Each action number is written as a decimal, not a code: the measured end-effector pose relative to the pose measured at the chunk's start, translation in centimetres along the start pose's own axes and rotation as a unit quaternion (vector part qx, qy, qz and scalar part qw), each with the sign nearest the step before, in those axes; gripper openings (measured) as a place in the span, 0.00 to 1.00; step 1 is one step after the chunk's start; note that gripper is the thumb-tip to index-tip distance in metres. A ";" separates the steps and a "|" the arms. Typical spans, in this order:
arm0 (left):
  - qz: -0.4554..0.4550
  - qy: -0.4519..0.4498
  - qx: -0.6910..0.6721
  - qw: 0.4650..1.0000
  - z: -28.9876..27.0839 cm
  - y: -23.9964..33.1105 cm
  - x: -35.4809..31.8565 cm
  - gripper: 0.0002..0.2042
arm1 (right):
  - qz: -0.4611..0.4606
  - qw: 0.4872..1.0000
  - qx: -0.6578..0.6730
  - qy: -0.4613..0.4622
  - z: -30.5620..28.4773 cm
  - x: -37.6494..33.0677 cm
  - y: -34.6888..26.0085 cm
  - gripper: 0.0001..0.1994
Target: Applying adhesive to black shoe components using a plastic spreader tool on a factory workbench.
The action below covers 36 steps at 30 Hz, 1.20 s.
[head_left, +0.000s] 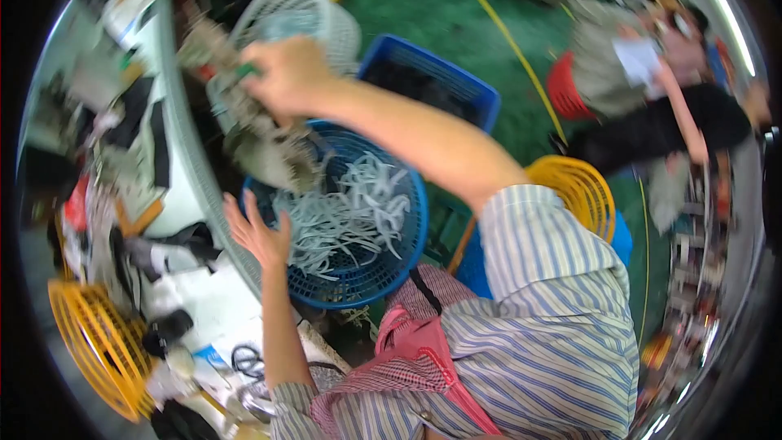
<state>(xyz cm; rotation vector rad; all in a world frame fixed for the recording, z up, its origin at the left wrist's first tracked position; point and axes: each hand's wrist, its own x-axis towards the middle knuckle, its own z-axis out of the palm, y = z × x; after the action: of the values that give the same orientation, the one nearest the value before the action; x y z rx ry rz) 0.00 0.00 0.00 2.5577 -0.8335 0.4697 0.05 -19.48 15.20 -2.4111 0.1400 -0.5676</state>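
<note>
A round blue plastic basket stands in front of me, with a loose heap of pale blue-white strips inside. My right hand reaches over its far left side, fingers closed on a ragged grey-beige cloth that hangs down toward the strips. Motion blurs the cloth, and a small green bit shows by the fingers. My left hand is at the basket's left edge, fingers spread and nothing in them. Whether it touches the rim I cannot tell.
Left of the basket runs a cluttered white table with black-handled scissors and a yellow basket. Beyond stand a white basket and a blue crate. A yellow basket is right; farther off, a person holds white paper.
</note>
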 end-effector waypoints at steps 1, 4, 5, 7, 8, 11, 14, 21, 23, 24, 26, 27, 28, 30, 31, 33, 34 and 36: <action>0.036 -0.007 -0.031 0.999 0.8 1.7 1.5 0.40 | 0.028 0.999 -0.029 0.026 -2.4 -0.5 0.9 0.12; 0.072 -0.019 -0.252 0.965 7.0 0.8 3.1 0.32 | -0.039 0.989 -0.043 0.135 0.3 -7.6 -0.1 0.13; 0.059 -0.100 -0.429 0.896 9.7 -0.8 2.8 0.30 | -0.044 0.984 -0.025 0.168 -0.2 -9.0 -1.3 0.13; 0.083 -0.176 -0.352 0.916 12.2 0.2 4.9 0.30 | -0.034 0.979 -0.034 0.196 -1.2 -10.5 -0.3 0.13; 0.090 -0.248 -0.260 0.929 13.2 0.4 5.1 0.30 | -0.026 0.977 -0.027 0.209 -1.5 -11.2 0.1 0.14; 0.098 -0.435 0.035 0.895 14.8 1.1 3.7 0.29 | 0.027 0.969 -0.043 0.243 -3.7 -12.5 3.1 0.14; 0.246 -0.227 -0.016 0.942 11.5 3.2 4.3 0.26 | 0.181 0.928 -0.083 0.315 -8.2 -14.7 9.4 0.11; 0.080 -0.253 0.158 0.951 9.8 2.6 10.8 0.13 | 0.225 0.932 -0.058 0.278 -9.9 -17.4 10.6 0.10; 0.235 -0.167 0.083 0.954 9.7 2.5 9.6 0.12 | 0.217 0.920 -0.040 0.323 -8.6 -16.6 9.8 0.10; 0.242 -0.206 0.032 0.948 7.9 5.2 8.1 0.11 | 0.204 0.932 -0.048 0.296 -7.9 -17.0 9.8 0.10; 0.342 -0.290 0.031 0.893 3.5 11.5 5.9 0.12 | 0.230 0.935 -0.060 0.264 -7.9 -18.5 10.0 0.11; 0.380 -0.320 -0.068 0.865 4.1 9.9 5.1 0.13 | 0.238 0.935 -0.049 0.257 -7.8 -18.7 9.7 0.11; 0.289 -0.448 -0.103 0.840 4.5 10.0 3.9 0.13 | 0.262 0.931 -0.053 0.248 -7.9 -19.2 9.6 0.11; 0.259 -0.474 -0.095 0.836 5.1 8.6 1.9 0.14 | 0.301 0.938 -0.037 0.168 -8.4 -19.7 9.4 0.13; 0.243 -0.470 -0.091 0.844 4.5 7.9 1.8 0.14 | 0.320 0.940 -0.030 0.117 -8.6 -19.9 9.3 0.15; 0.184 -0.411 -0.102 0.887 3.4 7.4 1.2 0.14 | 0.261 0.955 -0.064 0.126 -8.8 -19.5 9.9 0.17; 0.184 -0.434 -0.099 0.876 2.0 7.9 1.4 0.15 | 0.268 0.957 -0.061 0.090 -9.4 -18.6 9.8 0.18; 0.199 -0.395 -0.104 0.891 1.1 8.2 0.8 0.23 | 0.265 0.963 -0.054 0.005 -9.9 -17.2 9.9 0.14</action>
<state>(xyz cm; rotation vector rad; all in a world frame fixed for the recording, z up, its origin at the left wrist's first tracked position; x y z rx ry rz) -4.27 -6.99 1.65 2.3372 -1.5919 -0.5903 -19.30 -28.76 9.70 -2.3327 0.8108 -0.3270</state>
